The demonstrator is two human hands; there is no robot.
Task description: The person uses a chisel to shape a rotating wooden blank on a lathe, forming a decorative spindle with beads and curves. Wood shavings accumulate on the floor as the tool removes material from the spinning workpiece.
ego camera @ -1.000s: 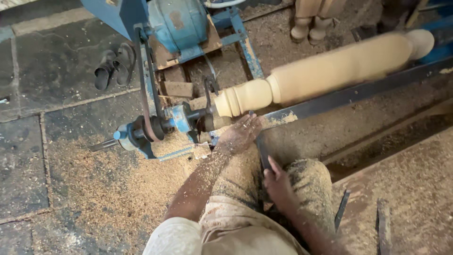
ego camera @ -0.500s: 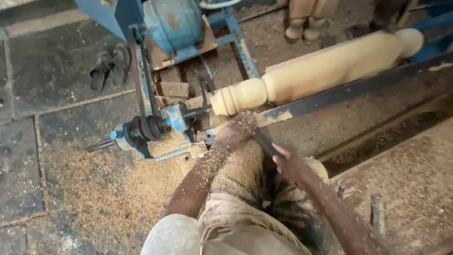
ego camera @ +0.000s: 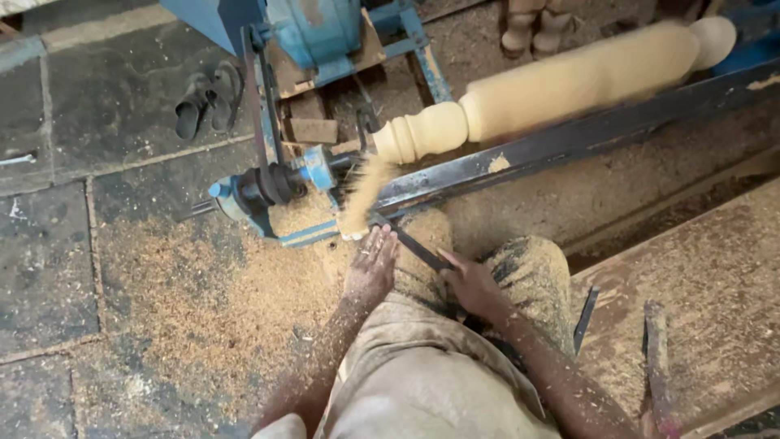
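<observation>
Head view: both hands clamp a dark chisel (ego camera: 414, 246), left hand (ego camera: 370, 264) near its tip, right hand (ego camera: 471, 284) on the handle. The tip meets a pale turned wooden spindle (ego camera: 569, 85) on a blue lathe (ego camera: 280, 183), throwing sawdust.

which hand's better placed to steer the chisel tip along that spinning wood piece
Probably the left. The left hand sits at the front of the chisel, beside the tool rest and nearest the turned wood. The right hand grips farther back, near the knees.
</observation>
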